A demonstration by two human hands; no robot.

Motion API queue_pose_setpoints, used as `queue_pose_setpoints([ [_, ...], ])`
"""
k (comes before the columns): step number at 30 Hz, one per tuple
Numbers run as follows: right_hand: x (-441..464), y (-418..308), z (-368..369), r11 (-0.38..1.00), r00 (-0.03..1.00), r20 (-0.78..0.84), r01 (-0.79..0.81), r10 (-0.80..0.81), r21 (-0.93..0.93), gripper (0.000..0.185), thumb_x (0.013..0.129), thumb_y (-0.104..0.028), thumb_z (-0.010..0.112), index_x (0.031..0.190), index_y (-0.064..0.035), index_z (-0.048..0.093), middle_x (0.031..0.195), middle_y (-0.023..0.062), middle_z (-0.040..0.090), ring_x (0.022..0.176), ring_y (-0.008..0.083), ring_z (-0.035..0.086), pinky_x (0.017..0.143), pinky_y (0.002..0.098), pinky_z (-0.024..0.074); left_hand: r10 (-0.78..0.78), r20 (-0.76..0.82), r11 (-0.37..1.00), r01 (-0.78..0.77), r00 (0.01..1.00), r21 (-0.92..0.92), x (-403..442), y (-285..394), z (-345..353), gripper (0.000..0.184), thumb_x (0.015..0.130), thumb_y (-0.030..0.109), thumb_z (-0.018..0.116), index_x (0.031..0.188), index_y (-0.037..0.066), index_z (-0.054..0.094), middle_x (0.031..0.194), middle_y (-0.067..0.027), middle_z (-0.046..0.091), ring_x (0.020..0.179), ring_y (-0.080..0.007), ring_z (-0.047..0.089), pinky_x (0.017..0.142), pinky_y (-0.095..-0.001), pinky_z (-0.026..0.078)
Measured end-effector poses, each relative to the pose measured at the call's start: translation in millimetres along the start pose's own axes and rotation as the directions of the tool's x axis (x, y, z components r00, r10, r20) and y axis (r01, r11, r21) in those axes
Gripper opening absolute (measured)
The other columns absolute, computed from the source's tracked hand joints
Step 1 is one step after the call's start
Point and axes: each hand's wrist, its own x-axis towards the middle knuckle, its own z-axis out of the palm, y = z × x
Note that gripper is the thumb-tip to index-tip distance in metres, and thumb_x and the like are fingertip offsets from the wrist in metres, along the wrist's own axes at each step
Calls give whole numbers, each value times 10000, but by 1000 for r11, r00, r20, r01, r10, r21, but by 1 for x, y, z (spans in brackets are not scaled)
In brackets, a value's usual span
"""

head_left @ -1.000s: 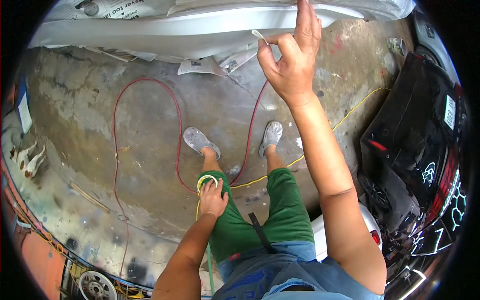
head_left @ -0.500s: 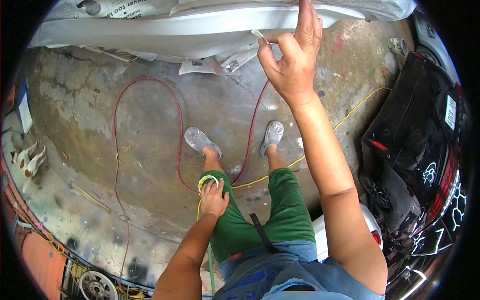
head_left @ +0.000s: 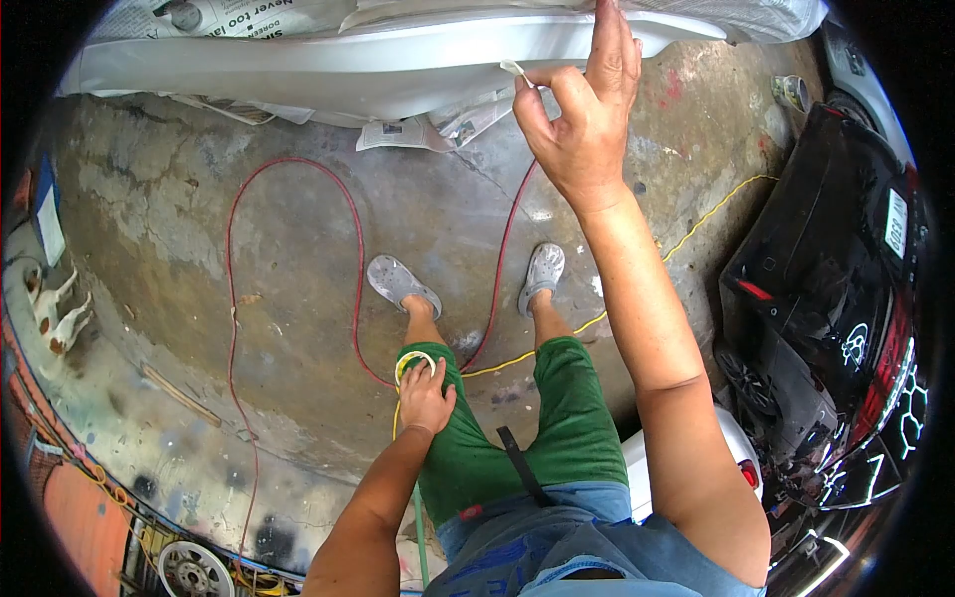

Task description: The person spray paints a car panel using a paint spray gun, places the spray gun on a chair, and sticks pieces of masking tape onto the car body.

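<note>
My right hand reaches out in front of the glossy white panel. Its thumb and index finger are closed in a pinch on a small pale strip of masking tape, while the other fingers stretch forward. Down on the thigh of my green shorts, my left hand rests over a ring-shaped roll of masking tape, with its fingers on the roll. Sheets of newspaper hang out from under the panel's lower edge, and more newspaper covers the area above it.
A red hose loops over the stained concrete floor around my feet, along with a yellow cord. At the right sits a black car body part with a plate. A dog lies at the left; a wheel stands below.
Both hands hold almost the same position. The strip of tape in my right fingers looks slightly bent now, and the dog at the left has shifted a little.
</note>
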Motion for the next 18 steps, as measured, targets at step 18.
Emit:
queue_pose_setpoints([
  [18,0,-1,-3,1000,1000,-17,-7,8,25,182,675,-30,694,693,12,518,1550,362,325,1404,509,367,1135,575,302,9,-9,1000,-10,1000,-13,0,1,-1,569,867,333,654,1380,95,588,1236,-174,654,1302,-314,502,1146,-479,324],
])
